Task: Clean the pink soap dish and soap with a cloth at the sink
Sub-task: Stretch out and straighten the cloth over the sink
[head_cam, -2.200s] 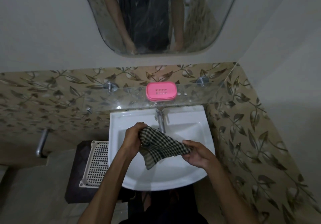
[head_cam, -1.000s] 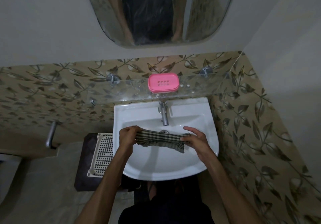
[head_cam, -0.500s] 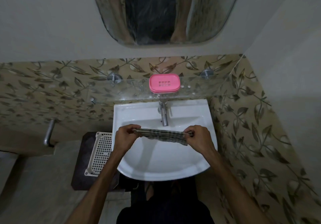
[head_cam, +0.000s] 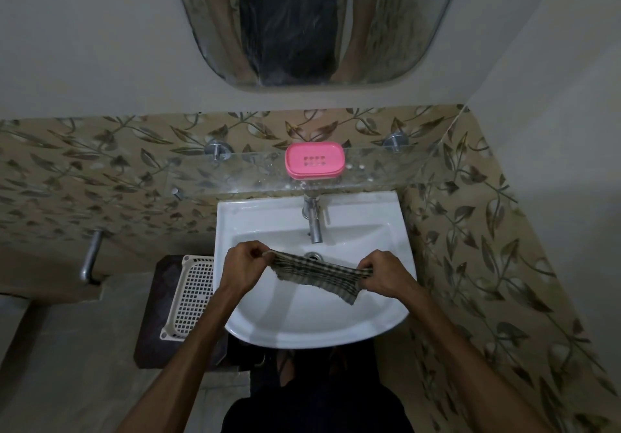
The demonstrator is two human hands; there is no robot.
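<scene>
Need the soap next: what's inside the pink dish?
The dish sits on the glass shelf with its slotted pink lid on. That covers the inside, so no soap shows.

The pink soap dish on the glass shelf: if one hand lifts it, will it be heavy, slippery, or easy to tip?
The pink soap dish looks like thin plastic, so probably light. The glass shelf beneath it shows droplets, so it may be wet and slide. It sits low and flat, so tipping seems unlikely. Two stacked rims show, so its top may separate.
</scene>
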